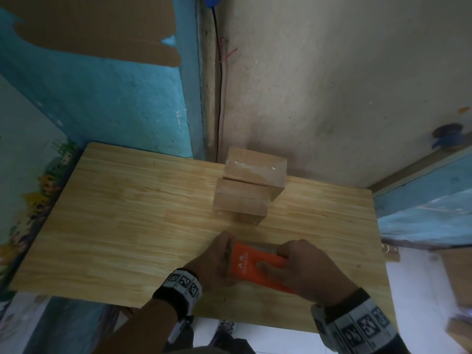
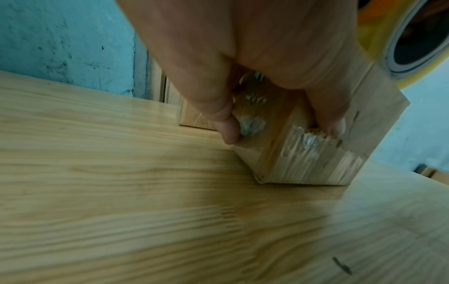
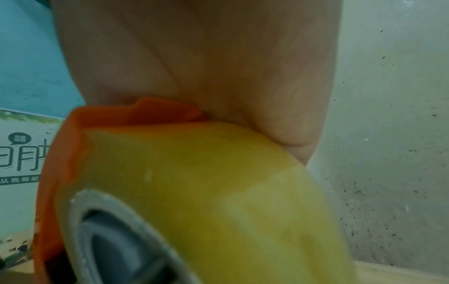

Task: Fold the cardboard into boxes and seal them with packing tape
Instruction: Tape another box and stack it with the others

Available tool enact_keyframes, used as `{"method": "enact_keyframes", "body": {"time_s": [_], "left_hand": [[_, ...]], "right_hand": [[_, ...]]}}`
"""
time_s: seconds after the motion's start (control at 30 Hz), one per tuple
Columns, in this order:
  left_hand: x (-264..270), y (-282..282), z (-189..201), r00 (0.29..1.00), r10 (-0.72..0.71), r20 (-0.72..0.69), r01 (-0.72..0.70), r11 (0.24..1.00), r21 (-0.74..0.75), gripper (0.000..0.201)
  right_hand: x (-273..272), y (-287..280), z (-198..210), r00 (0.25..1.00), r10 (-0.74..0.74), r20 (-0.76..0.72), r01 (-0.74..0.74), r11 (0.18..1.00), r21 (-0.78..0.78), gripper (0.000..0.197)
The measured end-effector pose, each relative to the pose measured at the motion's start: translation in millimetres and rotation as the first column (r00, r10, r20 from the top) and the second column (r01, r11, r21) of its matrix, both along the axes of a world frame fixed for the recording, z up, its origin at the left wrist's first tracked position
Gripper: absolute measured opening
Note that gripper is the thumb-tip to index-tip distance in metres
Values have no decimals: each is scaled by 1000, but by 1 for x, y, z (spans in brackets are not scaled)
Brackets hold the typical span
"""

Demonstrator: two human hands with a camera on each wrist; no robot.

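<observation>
Near the table's front edge my left hand (image 1: 214, 261) grips a small cardboard box (image 2: 303, 159). In the left wrist view the thumb (image 2: 226, 126) lies on one taped face and a fingertip (image 2: 336, 124) on the adjoining face. The box stands on the table; wrinkled clear tape covers its corner. My right hand (image 1: 306, 269) holds an orange tape dispenser (image 1: 250, 264) on top of the box, hiding most of it in the head view. The dispenser's yellowish tape roll (image 3: 194, 192) fills the right wrist view, under my palm (image 3: 218, 67).
Two taped cardboard boxes (image 1: 255, 169) (image 1: 242, 203) stand at the back of the wooden table (image 1: 115, 213), by the wall. A flat cardboard sheet (image 1: 89, 26) leans on the blue wall at upper left. More cardboard (image 1: 457, 272) lies off the table's right edge.
</observation>
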State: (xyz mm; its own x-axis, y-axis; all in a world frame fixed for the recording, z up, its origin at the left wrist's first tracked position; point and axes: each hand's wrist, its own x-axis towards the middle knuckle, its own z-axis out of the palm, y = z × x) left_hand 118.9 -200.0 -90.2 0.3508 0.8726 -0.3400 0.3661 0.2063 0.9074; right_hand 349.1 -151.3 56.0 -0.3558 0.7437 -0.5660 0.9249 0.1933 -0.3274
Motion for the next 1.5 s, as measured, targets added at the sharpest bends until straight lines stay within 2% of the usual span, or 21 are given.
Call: {"method": "enact_keyframes", "body": {"time_s": [0.13, 0.23, 0.3, 0.43, 0.5, 0.57, 0.63, 0.7, 0.73, 0.8, 0.83, 0.87, 0.9, 0.93, 0.97, 1.07, 1.13, 1.23, 1.3, 1.4, 1.5], "left_hand": [[-1, -2, -11, 996, -15, -91, 23, 996, 89, 104], [-1, -4, -26, 977, -82, -199, 115, 981, 159, 110], [-2, -7, -31, 977, -62, -206, 90, 987, 130, 110], [5, -9, -26, 998, 28, 47, -26, 998, -49, 100], [10, -9, -21, 994, 39, 107, -34, 998, -49, 89], [11, -10, -20, 996, 49, 75, -49, 999, -11, 73], [10, -9, -19, 999, -12, -34, 15, 996, 92, 68], [8, -9, -21, 995, -66, -81, 82, 976, 203, 52], [7, -8, -19, 990, -86, -108, 105, 976, 189, 43], [8, -6, -18, 999, -44, -32, 46, 995, 92, 36], [10, -5, -13, 999, -49, -7, 49, 998, 36, 38], [9, -3, -9, 989, -122, -83, 130, 987, 98, 44], [8, -3, -10, 974, -183, -135, 193, 978, 72, 56], [11, -1, -9, 988, -102, -114, 100, 995, -17, 68], [9, -3, -8, 990, -58, -125, 55, 998, -26, 75], [11, -2, -8, 995, 12, -103, -11, 1000, 13, 75], [10, -3, -10, 997, 4, -82, -5, 1000, -8, 73], [3, -6, -15, 1000, -25, -5, 25, 999, -27, 80], [-3, -6, -12, 998, -22, -53, 20, 999, -36, 90], [-7, -3, -13, 998, -39, -47, 38, 999, -26, 93], [-7, 0, -17, 998, -43, -38, 42, 999, -30, 102]], "right_hand": [[-8, -11, 8, 995, 86, 60, -90, 994, 68, 62], [-17, -19, 15, 986, 154, 65, -161, 979, 125, 51], [-20, -22, 16, 986, 161, 45, -166, 979, 115, 51], [-18, -21, 13, 989, 141, 42, -144, 985, 93, 52], [-16, -19, 12, 989, 138, 45, -141, 986, 87, 51], [-13, -17, 10, 988, 143, 54, -147, 985, 90, 51], [-10, -16, 8, 989, 143, 48, -147, 985, 91, 53], [-7, -15, 7, 991, 127, 32, -129, 988, 79, 54], [-5, -14, 6, 992, 119, 29, -120, 990, 71, 56], [-2, -11, 4, 994, 101, 45, -103, 993, 51, 67], [-1, -9, 2, 994, 92, 52, -94, 995, 43, 75], [0, -8, 1, 995, 81, 57, -84, 996, 37, 81], [1, -7, 0, 995, 75, 60, -78, 996, 36, 84], [1, -6, -1, 995, 73, 65, -76, 997, 35, 86], [2, -5, -1, 995, 73, 74, -76, 997, 34, 88], [3, -4, -2, 993, 71, 98, -75, 997, 36, 91], [3, -3, -2, 992, 67, 106, -70, 997, 30, 91], [12, 3, 1, 992, 41, 116, -43, 999, 16, 87], [26, 10, 4, 992, 5, 126, -7, 1000, 16, 82], [41, 18, 7, 991, -6, 131, 6, 1000, 5, 67], [45, 20, 3, 993, -22, 120, 22, 1000, -3, 64]]}}
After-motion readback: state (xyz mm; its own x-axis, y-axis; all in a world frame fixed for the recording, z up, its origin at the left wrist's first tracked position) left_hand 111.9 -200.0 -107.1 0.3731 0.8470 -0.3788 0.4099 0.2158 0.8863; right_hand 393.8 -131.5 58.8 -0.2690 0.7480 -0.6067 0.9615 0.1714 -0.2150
